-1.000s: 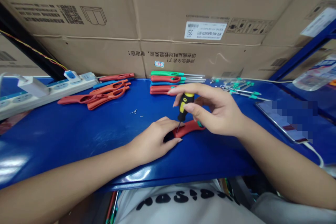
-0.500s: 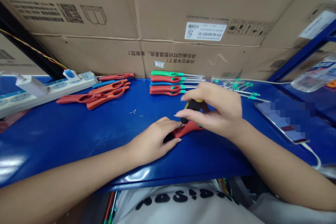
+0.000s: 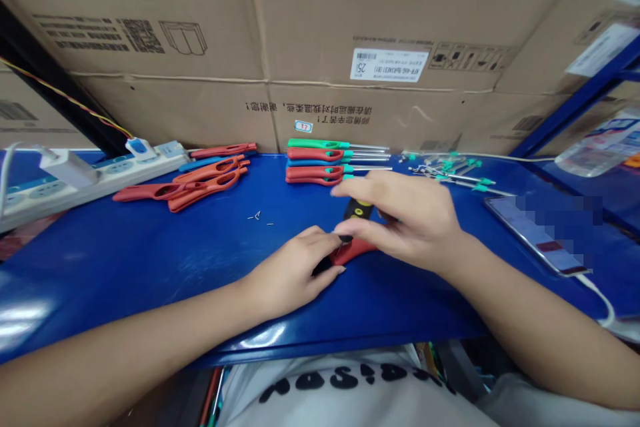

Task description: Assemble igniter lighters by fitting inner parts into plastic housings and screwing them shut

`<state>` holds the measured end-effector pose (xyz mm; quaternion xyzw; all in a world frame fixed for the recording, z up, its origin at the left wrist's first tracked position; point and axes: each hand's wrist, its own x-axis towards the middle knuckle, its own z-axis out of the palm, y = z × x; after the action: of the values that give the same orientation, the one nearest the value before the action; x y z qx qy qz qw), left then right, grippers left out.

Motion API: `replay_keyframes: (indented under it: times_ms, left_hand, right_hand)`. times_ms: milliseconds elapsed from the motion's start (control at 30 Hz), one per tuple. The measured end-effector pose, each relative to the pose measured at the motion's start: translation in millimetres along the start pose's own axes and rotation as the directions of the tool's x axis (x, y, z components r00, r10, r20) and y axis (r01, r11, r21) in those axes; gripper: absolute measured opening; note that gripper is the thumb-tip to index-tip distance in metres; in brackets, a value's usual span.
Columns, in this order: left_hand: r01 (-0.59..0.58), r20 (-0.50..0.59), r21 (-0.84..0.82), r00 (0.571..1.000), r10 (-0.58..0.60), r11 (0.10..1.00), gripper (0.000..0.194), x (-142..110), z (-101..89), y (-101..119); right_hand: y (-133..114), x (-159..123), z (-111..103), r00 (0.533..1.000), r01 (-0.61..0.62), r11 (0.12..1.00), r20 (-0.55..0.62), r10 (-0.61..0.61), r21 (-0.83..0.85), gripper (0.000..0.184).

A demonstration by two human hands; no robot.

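Observation:
My left hand (image 3: 303,267) is closed on the end of a red gas lighter (image 3: 354,252) with a plastic handle, pressed flat on the blue table. A stubby black and yellow screwdriver (image 3: 361,208) is gripped in my right hand (image 3: 407,217) above it. The screwdriver leans a little, and its thin shaft goes down to the lighter by my left fingertips. My right hand covers the lighter's far end. Several small screws (image 3: 257,215) lie on the table beyond my left hand.
Finished-looking lighters (image 3: 315,175) are stacked at the back. Loose coloured handle shells (image 3: 205,187) lie left, near a white power strip (image 3: 115,163). Metal rods with green tips (image 3: 450,170) and a charging phone (image 3: 540,233) are on the right. A cardboard box (image 3: 300,33) stands behind.
My right hand has come slightly lower and nearer with the screwdriver, which has turned in the fingers and stands more upright. My left hand stays on the lighter.

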<state>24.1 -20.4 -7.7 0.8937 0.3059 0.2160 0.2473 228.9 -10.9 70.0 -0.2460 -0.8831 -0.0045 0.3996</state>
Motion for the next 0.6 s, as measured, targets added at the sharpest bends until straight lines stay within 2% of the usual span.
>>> replay_keyframes:
  times_ms: [67,133,200,233,367,433,500,600]
  left_hand:
    - [0.017,-0.004,0.007,1.0,-0.017,1.0,0.026,0.2,-0.7,1.0]
    - [0.02,-0.009,0.018,1.0,-0.02,1.0,0.028,0.2,-1.3,1.6]
    - [0.015,-0.008,0.02,1.0,-0.015,1.0,0.028,0.2,-1.3,1.7]
    - [0.015,-0.006,0.015,1.0,-0.015,1.0,0.026,0.1,-1.0,1.5]
    - [0.042,-0.002,-0.012,0.999,-0.042,0.999,0.014,-0.5,2.4,0.8]
    - [0.031,-0.011,-0.016,0.999,-0.032,0.999,0.015,-1.0,4.6,1.1]
    - [0.018,-0.036,-0.01,0.999,-0.018,1.0,0.017,-1.4,6.4,1.8]
    - [0.042,-0.074,0.004,0.996,-0.042,0.999,0.014,-1.6,7.1,2.9]
  right_hand:
    - [-0.6,-0.9,0.5,0.998,-0.049,0.994,0.031,0.046,0.093,0.03]
    - [0.0,-0.9,0.0,0.992,-0.118,0.955,0.085,0.098,0.272,0.035]
    - [0.7,0.1,-1.2,0.989,-0.137,0.918,0.1,0.107,0.373,0.029]
    - [0.5,0.8,-1.7,0.991,-0.124,0.922,0.088,0.099,0.368,0.025]
    - [-7.4,3.2,-2.6,0.999,-0.003,0.982,0.04,-0.005,0.191,0.015]
    - [-14.5,3.0,-1.6,0.998,0.039,0.995,0.035,-0.043,0.092,0.014]
    - [-20.9,1.2,0.7,0.999,0.045,0.999,0.009,-0.044,-0.018,0.015]
    - [-25.5,-2.3,5.2,0.996,0.03,0.992,-0.078,-0.04,-0.126,0.027]
